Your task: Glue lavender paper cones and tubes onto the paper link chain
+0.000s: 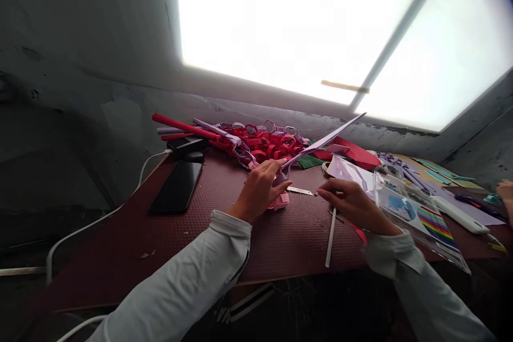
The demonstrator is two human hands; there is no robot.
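The left hand (260,188) is closed around the near end of a long lilac paper strip (324,140), pinched between thumb and fingers; the strip rises from that grip up to the right. Just behind the grip lies a red and lilac paper chain (260,144). The right hand (352,204), fingers loosely curled, hovers just right of the grip, beside a small blade (300,191); whether it holds anything is unclear.

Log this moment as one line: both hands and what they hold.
left hand: grip shut on lilac paper strip | right hand: fingertips pinched near small white strip, contact unclear | red-and-lilac paper chain behind
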